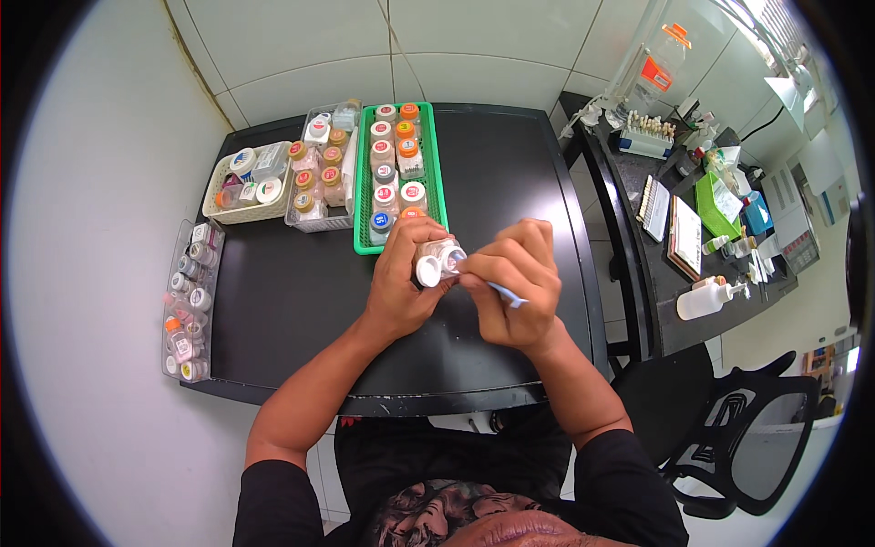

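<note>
In the head view, my left hand (pixel 398 283) grips a small clear jar (pixel 435 248) above the black table (pixel 319 319). A round white cap (pixel 427 270) shows at the near side of this jar; whether it is attached I cannot tell. My right hand (pixel 518 278) is closed on a slim pale-blue plastic tool (pixel 507 295), its far end at the jar's mouth. Just beyond my hands lies a green tray (pixel 361 228) of jars with red, orange, blue and grey marked lids.
Further left stand a white basket (pixel 211 205) and clear containers (pixel 196 301) of jars. A dark side desk (pixel 674 336) at right holds a pump bottle (pixel 699 302), books, trays, a water bottle and a lamp. A mesh-backed chair (pixel 747 428) is at lower right.
</note>
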Available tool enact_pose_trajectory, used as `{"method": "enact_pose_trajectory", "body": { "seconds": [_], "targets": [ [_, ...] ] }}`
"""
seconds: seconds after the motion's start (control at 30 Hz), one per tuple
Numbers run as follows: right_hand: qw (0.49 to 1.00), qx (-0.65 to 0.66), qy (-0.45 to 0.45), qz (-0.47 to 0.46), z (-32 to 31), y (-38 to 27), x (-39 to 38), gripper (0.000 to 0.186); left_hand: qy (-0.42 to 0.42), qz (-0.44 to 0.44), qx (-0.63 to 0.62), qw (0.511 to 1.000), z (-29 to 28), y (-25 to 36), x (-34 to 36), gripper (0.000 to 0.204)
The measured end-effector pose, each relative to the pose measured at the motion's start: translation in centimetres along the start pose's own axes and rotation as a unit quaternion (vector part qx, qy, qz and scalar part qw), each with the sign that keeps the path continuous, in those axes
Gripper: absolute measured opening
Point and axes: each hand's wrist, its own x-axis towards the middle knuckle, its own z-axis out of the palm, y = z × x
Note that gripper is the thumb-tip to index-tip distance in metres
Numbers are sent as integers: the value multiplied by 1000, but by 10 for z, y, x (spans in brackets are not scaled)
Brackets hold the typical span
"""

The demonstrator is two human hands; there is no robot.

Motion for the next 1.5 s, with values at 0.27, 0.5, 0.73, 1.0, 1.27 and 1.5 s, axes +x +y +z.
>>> {"method": "enact_pose_trajectory", "body": {
  "seconds": [0.27,0.5,0.73,1.0,1.27,1.5],
  "targets": [
    [999,27,-11,-15,0,-1,-1,18,-11,-72,-64,995,1,-12,-7,54],
    [999,43,-21,-15,3,0,-2,18,-4,-57,-66,996,1,-15,-7,57],
    [999,42,-16,0,2,0,-4,15,12,-64,-123,990,5,-18,-17,60],
    [996,87,-21,11,-3,2,0,14,10,-7,-24,1000,-3,9,0,69],
    [998,57,-7,-32,2,-3,2,13,20,13,-46,999,0,-8,-3,59],
    [999,32,14,-29,0,-5,1,16,-16,-60,-132,989,3,-13,-12,54]
  ]
}}
